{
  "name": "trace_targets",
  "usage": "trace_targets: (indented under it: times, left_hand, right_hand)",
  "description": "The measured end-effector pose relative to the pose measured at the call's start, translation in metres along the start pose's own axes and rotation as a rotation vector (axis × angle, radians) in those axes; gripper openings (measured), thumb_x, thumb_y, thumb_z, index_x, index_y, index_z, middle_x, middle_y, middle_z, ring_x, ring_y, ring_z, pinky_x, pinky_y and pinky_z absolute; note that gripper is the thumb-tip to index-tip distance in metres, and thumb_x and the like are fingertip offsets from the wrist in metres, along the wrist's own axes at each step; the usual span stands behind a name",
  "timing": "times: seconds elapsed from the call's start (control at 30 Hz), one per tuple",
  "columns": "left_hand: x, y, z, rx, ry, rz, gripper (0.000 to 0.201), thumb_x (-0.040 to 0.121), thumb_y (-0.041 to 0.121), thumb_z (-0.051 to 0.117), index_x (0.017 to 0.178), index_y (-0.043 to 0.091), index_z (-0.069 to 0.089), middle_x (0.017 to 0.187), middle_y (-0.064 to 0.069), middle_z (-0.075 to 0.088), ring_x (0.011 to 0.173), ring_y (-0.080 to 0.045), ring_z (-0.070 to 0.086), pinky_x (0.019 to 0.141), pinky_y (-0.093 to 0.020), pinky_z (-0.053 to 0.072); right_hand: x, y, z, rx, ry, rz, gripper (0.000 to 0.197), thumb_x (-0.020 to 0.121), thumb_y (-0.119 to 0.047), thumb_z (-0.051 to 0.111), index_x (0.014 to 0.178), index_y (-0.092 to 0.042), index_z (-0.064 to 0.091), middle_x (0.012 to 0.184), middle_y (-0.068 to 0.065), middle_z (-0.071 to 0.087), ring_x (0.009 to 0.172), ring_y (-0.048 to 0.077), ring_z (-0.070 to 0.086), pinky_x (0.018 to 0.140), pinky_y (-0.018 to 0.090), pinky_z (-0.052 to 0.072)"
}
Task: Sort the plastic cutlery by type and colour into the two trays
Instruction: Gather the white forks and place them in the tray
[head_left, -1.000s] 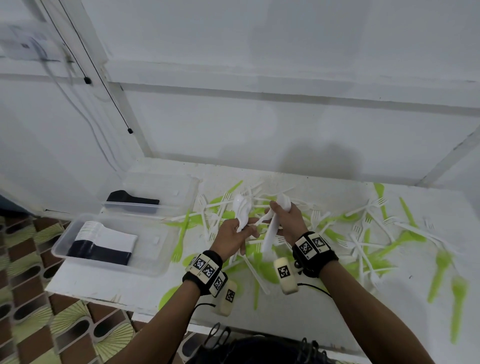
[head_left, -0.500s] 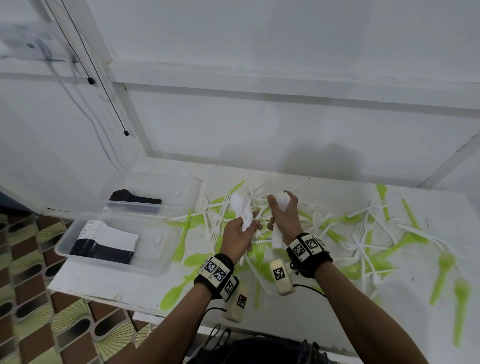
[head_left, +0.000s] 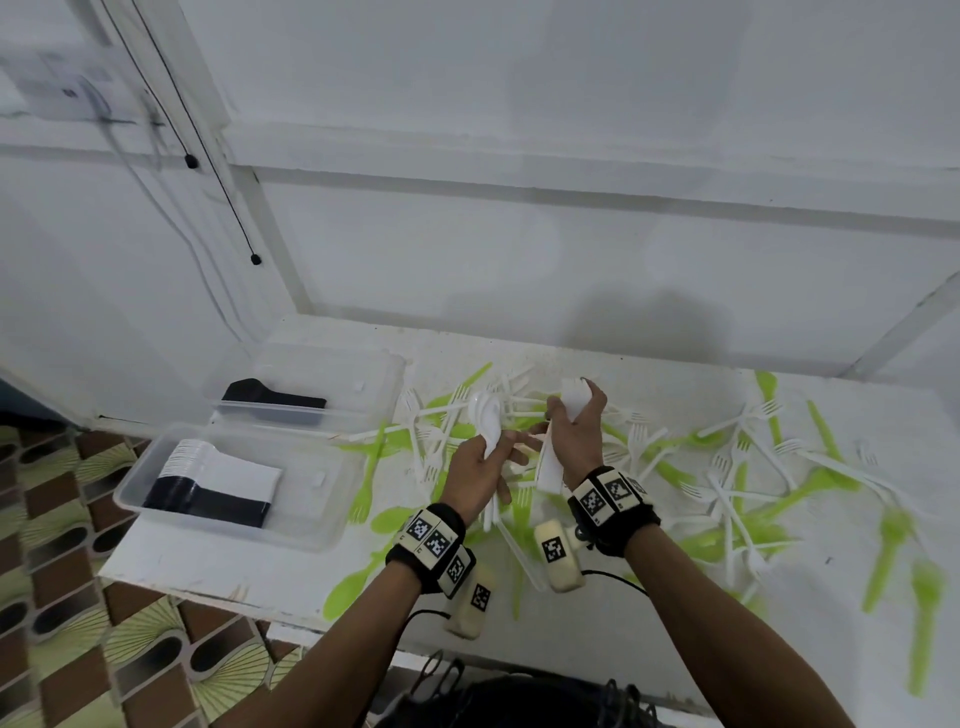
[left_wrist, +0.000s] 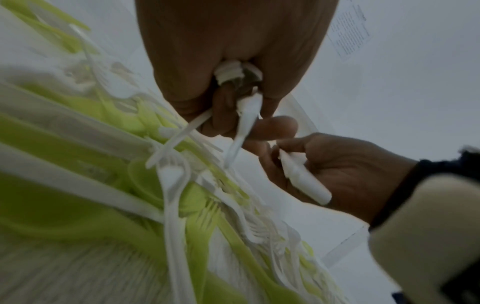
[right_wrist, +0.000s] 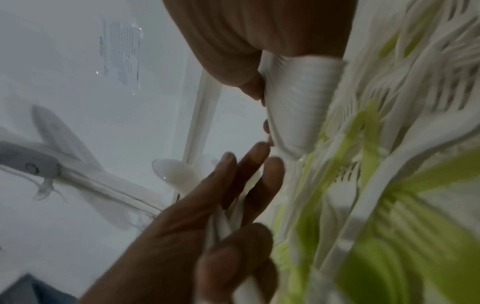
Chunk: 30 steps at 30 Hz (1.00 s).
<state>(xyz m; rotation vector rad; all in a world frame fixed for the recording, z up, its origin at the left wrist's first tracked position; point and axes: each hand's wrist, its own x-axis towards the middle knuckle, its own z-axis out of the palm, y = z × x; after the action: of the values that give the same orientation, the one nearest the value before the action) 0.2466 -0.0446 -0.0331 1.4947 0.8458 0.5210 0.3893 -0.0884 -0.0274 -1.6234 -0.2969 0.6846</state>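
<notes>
Gathering white spoons, the left hand gripped a loose bunch while the right hand clasped a nested white stack (type unclear) above the scattered cutlery. Squaring both bundles before carrying them toward the near tray, at 9 o'clock, seemed advisable.

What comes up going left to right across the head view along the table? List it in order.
Near tray with stacked black and white cutlery → left hand → right hand → scattered white forks → green forks at the right edge.
</notes>
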Motion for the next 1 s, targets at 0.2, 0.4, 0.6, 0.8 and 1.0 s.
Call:
trace_targets:
  times: [0.2,0.4,0.6,0.8,1.0]
  left_hand:
    - [0.006,0.000,-0.009,0.167,0.024,-0.031,0.034,0.104,0.034,0.056,0.080,0.013,0.069,0.067,-0.005,0.062,0.036,-0.017,0.051,0.042,-0.028,0.042]
    - [0.012,0.009,-0.007,0.302,0.041,0.016,0.026,0.089,0.026,0.060,0.068,0.010,0.057,0.062,-0.009,0.063,0.041,-0.015,0.053,0.041,-0.036,0.047]
    - [0.004,0.009,-0.007,0.138,0.004,0.044,0.033,0.100,0.033,0.064,0.075,0.015,0.053,0.081,-0.002,0.071,0.042,-0.020,0.052,0.048,-0.030,0.044]
    - [-0.001,0.005,-0.002,0.126,0.007,0.099,0.050,0.100,0.043,0.062,0.075,0.011,0.033,0.061,-0.007,0.039,0.043,-0.020,0.048,0.051,-0.031,0.038]
    - [0.010,-0.011,-0.005,0.331,0.011,0.281,0.049,0.101,0.057,0.048,0.109,0.010,0.062,0.098,-0.009,0.070,0.082,-0.014,0.062,0.075,-0.035,0.051]
  right_hand:
    - [-0.030,-0.030,-0.005,-0.120,-0.254,-0.074,0.058,0.090,-0.041,0.073,0.135,-0.040,0.037,0.089,0.008,0.073,0.056,0.026,0.066,0.047,0.029,0.046]
    - [-0.033,-0.021,0.005,-0.245,-0.247,-0.163,0.064,0.079,-0.031,0.078,0.129,-0.048,0.041,0.102,0.008,0.072,0.068,0.025,0.072,0.050,0.029,0.052]
    - [-0.006,-0.034,-0.008,-0.255,-0.128,-0.181,0.059,0.085,-0.021,0.069,0.131,-0.044,0.039,0.101,0.008,0.070,0.061,0.024,0.071,0.064,0.044,0.062]
    - [0.004,-0.029,-0.007,-0.140,-0.079,-0.080,0.058,0.087,-0.015,0.066,0.134,-0.034,0.038,0.088,0.012,0.071,0.058,0.022,0.065,0.055,0.033,0.053]
    - [-0.001,-0.029,0.000,0.140,-0.180,0.024,0.052,0.092,-0.011,0.066,0.134,-0.032,0.046,0.115,0.008,0.065,0.082,0.022,0.065,0.054,0.031,0.051]
